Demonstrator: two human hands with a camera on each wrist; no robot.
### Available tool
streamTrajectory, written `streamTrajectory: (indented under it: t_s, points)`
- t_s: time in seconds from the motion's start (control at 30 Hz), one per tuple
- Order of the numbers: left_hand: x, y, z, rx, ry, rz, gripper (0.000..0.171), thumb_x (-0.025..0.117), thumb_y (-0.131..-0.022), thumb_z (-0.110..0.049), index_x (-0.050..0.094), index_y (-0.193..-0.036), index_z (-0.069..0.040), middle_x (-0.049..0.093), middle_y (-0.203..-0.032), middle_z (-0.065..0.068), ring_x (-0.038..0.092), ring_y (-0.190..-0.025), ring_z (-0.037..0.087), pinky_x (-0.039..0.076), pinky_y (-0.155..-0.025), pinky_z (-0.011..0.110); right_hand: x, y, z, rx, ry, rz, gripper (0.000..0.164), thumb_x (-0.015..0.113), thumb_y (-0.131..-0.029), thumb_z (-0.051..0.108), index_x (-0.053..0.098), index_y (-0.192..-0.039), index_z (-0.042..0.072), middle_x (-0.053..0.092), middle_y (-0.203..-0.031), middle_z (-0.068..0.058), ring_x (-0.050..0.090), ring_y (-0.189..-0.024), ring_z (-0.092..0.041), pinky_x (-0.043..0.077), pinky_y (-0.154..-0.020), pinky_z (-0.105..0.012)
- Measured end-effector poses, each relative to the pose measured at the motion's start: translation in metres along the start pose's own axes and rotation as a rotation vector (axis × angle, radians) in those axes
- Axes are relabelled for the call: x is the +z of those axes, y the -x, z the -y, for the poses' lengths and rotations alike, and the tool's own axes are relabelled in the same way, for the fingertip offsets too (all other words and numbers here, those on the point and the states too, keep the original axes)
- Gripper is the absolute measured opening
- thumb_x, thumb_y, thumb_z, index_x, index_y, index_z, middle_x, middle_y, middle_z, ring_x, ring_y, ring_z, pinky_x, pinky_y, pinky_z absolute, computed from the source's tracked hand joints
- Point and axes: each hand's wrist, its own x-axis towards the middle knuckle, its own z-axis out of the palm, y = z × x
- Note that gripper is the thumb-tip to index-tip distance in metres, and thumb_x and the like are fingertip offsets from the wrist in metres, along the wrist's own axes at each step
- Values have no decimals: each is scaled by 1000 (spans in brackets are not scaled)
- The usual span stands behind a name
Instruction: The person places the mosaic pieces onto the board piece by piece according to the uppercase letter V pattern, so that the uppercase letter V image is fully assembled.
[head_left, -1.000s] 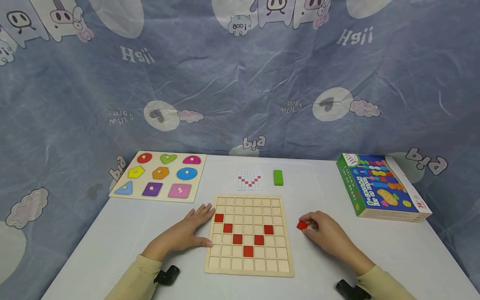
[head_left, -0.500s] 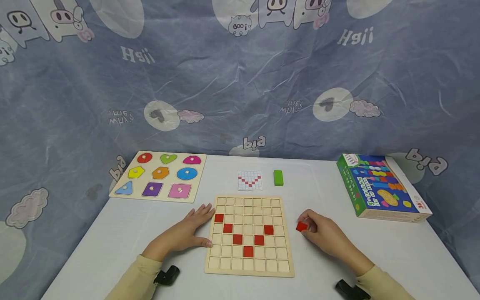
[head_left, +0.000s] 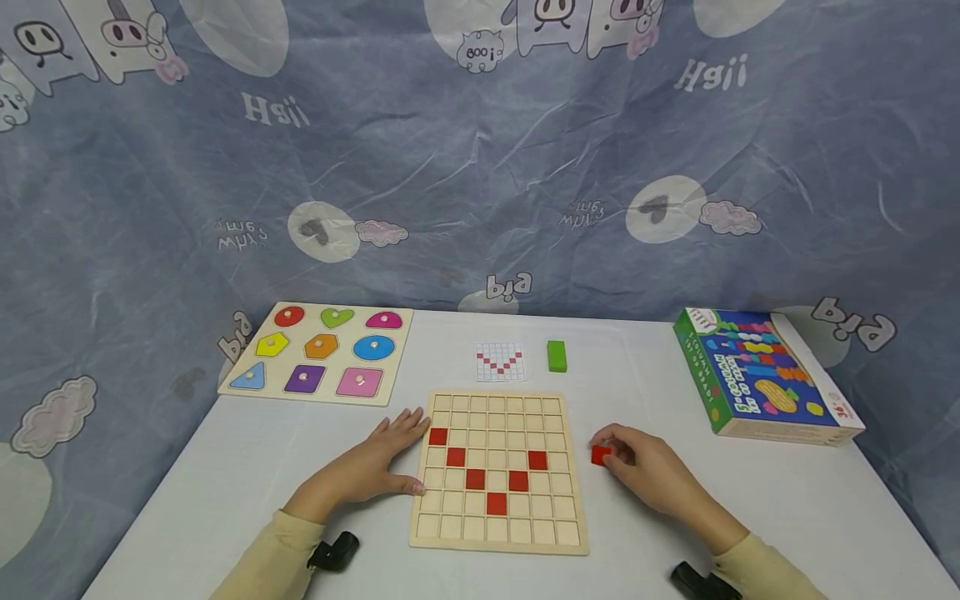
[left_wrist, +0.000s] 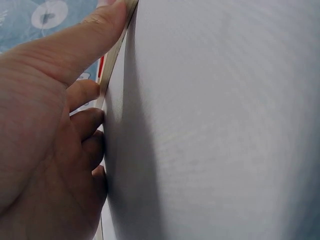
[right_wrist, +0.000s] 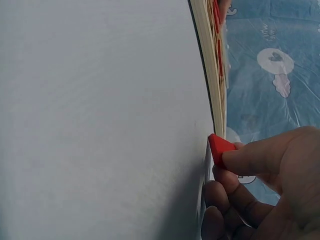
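A wooden grid board (head_left: pixel 497 533) lies in the middle of the white table, with several red square tiles (head_left: pixel 497 503) set in its cells in a slanting, V-like pattern. My left hand (head_left: pixel 371 462) rests along the board's left edge, its fingers spread and its thumb touching the lower side. To the right of the board, my right hand (head_left: pixel 647 462) pinches a loose red tile (head_left: pixel 601 455) between thumb and fingertips, apart from the board. In the right wrist view, the pinched red tile (right_wrist: pixel 220 149) is tilted, low over the table.
Behind the board lie a small pattern card (head_left: pixel 500 362) with a red V and a green block (head_left: pixel 557 356). A knobbed shape puzzle (head_left: pixel 337 358) is at the back left. At the back right sits a colourful box (head_left: pixel 765 375). A printed blue cloth (head_left: pixel 480 167) hangs behind.
My right hand has shifted slightly left toward the board, and the red tile in its fingers has turned a little. The left hand has stayed still.
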Motion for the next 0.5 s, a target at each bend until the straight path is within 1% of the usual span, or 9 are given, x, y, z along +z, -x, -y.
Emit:
streamTrajectory:
  t_s: [0.13,0.33,0.5]
  points:
    - [0,0,0,3,2,0,102,83,-78,-52,35,-160,-12,23,-168,9,13,-156,32,9,-127,52,0,-1,2,-9,-5,-8,20,73,-91,5,71,-105,20,55,-78,8,51,-72,-10,44,-60,-23]
    - [0,0,0,5,10,3,102,82,-78,-52,35,-159,-12,23,-168,10,12,-156,33,9,-126,53,1,-4,5,-7,-34,-17,15,74,-93,9,70,-101,21,60,-80,9,54,-72,-9,48,-62,-22]
    - [-1,1,-1,7,15,1,102,82,-79,-53,35,-159,-11,23,-168,11,12,-156,34,9,-126,53,2,-7,8,-17,-38,-35,16,73,-93,8,72,-101,22,63,-83,11,55,-75,-10,49,-64,-23]
